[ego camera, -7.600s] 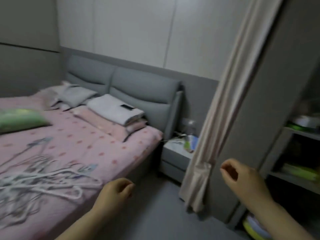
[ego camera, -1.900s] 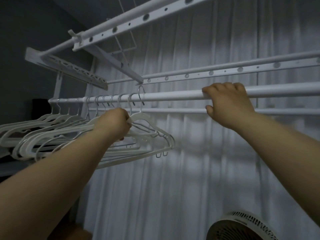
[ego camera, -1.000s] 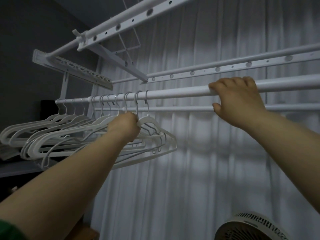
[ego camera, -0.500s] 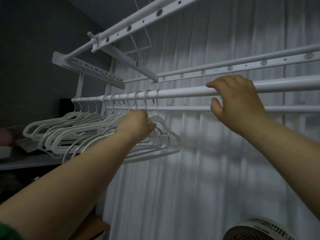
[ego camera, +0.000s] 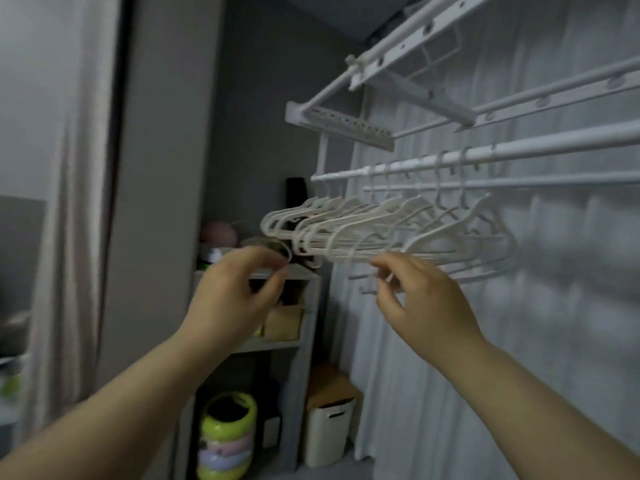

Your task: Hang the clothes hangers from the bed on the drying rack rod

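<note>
Several white clothes hangers (ego camera: 349,225) hang side by side by their hooks on the white drying rack rod (ego camera: 540,148), bunched toward its left end. My left hand (ego camera: 235,296) hovers below and left of the hangers, fingers loosely curled, with nothing in it. My right hand (ego camera: 420,301) is just under the hangers' lower bars, fingers loosely curled. Blur hides whether its fingertips touch a hanger. The bed is out of view.
More white rack bars (ego camera: 398,58) run above the rod. A white curtain (ego camera: 561,323) hangs behind. A grey shelf unit (ego camera: 306,277) with boxes stands at left below the hangers, beside a yellow-green stack (ego camera: 227,436) and a white bin (ego camera: 327,436) on the floor.
My right hand has let go of the rod and dropped below the hangers. My left hand has left the hangers and moved down-left. The view has swung left and down.
</note>
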A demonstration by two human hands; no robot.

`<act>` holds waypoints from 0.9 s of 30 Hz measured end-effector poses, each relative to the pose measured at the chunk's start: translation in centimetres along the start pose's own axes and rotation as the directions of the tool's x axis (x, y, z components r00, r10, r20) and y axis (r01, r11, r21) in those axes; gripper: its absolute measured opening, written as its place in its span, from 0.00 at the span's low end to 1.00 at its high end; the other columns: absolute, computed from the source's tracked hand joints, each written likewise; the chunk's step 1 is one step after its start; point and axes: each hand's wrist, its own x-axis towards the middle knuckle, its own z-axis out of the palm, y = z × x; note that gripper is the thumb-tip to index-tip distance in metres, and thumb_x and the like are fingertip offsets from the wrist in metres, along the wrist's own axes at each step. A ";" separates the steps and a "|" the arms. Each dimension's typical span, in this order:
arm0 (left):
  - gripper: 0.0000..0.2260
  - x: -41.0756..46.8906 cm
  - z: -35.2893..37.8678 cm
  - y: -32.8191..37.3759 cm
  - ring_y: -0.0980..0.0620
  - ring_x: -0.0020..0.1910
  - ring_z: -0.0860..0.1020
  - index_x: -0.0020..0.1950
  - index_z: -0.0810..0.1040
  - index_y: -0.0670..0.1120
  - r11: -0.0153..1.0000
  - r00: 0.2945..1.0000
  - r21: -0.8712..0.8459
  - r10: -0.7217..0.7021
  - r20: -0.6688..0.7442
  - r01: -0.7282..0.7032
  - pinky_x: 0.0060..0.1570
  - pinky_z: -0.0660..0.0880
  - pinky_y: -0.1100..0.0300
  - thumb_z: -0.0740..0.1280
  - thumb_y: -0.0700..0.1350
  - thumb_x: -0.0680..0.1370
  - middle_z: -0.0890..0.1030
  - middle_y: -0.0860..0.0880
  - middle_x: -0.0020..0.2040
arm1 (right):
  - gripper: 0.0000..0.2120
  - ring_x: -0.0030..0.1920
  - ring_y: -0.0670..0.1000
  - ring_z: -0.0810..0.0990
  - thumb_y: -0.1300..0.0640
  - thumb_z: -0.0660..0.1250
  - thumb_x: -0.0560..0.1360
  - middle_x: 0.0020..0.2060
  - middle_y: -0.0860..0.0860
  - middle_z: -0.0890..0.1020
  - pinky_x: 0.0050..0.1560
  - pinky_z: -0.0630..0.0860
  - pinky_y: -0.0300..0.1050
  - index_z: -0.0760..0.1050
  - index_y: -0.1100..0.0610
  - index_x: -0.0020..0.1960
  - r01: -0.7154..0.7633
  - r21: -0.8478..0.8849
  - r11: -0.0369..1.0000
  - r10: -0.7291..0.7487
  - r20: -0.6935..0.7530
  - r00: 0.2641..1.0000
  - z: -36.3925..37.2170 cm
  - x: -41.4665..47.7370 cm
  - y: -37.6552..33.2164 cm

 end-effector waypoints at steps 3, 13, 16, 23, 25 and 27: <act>0.13 -5.1 -7.0 -5.6 0.61 0.38 0.76 0.43 0.84 0.44 0.984 0.984 0.035 -0.174 0.047 0.172 0.35 0.67 0.70 0.65 0.50 0.67 0.78 0.61 0.34 | 0.13 0.32 0.55 0.81 0.58 0.59 0.69 0.32 0.54 0.82 0.28 0.75 0.44 0.80 0.60 0.44 -0.050 0.123 0.991 0.047 0.027 0.999 2.7 -0.4 -6.1; 0.13 -27.8 -34.8 -23.2 0.65 0.36 0.78 0.35 0.78 0.62 0.646 0.685 0.412 -0.725 0.070 0.643 0.37 0.68 0.67 0.67 0.45 0.74 0.81 0.63 0.34 | 0.09 0.50 0.57 0.79 0.62 0.63 0.75 0.49 0.57 0.82 0.44 0.70 0.44 0.79 0.60 0.53 -0.324 0.432 0.842 0.062 0.519 0.853 15.5 -2.8 -34.7; 0.10 -35.1 -42.5 -25.9 0.51 0.50 0.79 0.39 0.75 0.58 0.416 0.495 0.463 -0.867 -0.057 0.782 0.43 0.66 0.64 0.64 0.44 0.77 0.83 0.50 0.50 | 0.09 0.52 0.57 0.80 0.61 0.63 0.75 0.51 0.56 0.82 0.47 0.72 0.45 0.79 0.59 0.54 -0.314 0.474 0.823 -0.078 0.641 0.764 20.0 -4.6 -44.8; 0.06 -48.5 -54.6 -29.9 0.49 0.54 0.78 0.45 0.77 0.52 -0.073 0.101 0.462 -0.934 -0.341 0.884 0.46 0.69 0.62 0.61 0.44 0.77 0.81 0.47 0.55 | 0.05 0.48 0.55 0.79 0.57 0.61 0.76 0.41 0.52 0.81 0.44 0.72 0.45 0.75 0.53 0.44 -0.229 0.566 0.792 -0.444 0.791 0.421 28.1 -9.5 -64.9; 0.07 -51.5 -56.6 -30.8 0.48 0.54 0.78 0.42 0.75 0.53 -0.162 0.021 0.426 -0.919 -0.393 0.890 0.46 0.69 0.61 0.61 0.43 0.77 0.81 0.46 0.55 | 0.13 0.43 0.52 0.76 0.56 0.61 0.77 0.35 0.48 0.74 0.40 0.67 0.42 0.65 0.46 0.34 -0.206 0.609 0.766 -0.530 0.780 0.332 30.0 -10.4 -69.6; 0.06 -53.8 -58.4 -32.0 0.48 0.55 0.77 0.48 0.77 0.51 -0.249 -0.061 0.379 -0.894 -0.443 0.891 0.48 0.70 0.61 0.61 0.44 0.78 0.81 0.47 0.56 | 0.19 0.40 0.49 0.71 0.56 0.61 0.76 0.34 0.46 0.71 0.39 0.64 0.39 0.58 0.44 0.31 -0.205 0.640 0.741 -0.586 0.765 0.268 32.1 -10.9 -74.1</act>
